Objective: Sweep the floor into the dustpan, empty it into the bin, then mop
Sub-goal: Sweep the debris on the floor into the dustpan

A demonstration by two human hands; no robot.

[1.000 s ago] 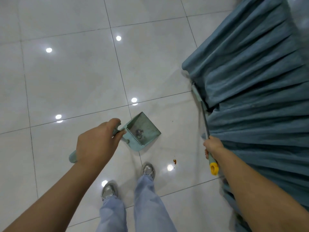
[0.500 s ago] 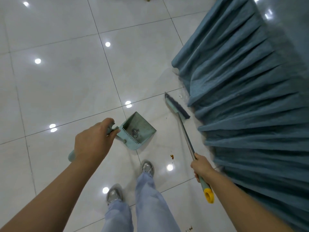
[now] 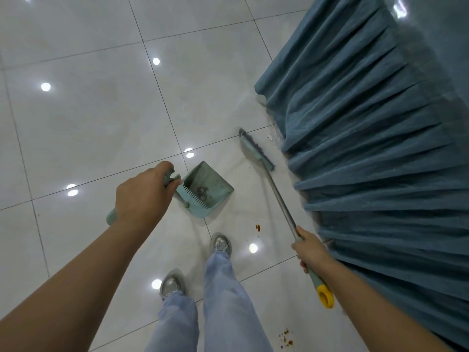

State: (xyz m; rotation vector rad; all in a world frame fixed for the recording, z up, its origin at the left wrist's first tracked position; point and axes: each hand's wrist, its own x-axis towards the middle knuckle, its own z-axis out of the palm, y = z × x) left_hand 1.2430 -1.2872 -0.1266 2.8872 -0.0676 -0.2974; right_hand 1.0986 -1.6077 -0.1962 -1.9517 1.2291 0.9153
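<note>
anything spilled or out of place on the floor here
Yes: reddish-brown crumbs lie unswept on the white tiled floor between the teal plastic dustpan and broom handle; more sit nearer the bottom edge.

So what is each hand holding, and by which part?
The left hand grips the dustpan by its long handle. The right hand grips the broom near the upper end of its pole, just below the yellow cap.

**Gloss underfoot, matt plastic in use**

The floor (image 3: 88,118) is pale tile, glossy enough to mirror ceiling lights. The dustpan (image 3: 206,191) looks like matt green plastic, dulled by grime. The broom (image 3: 275,191) has a smooth metal shaft and a plastic head. The curtain (image 3: 368,148) is soft, matt, pleated blue cloth.
</note>
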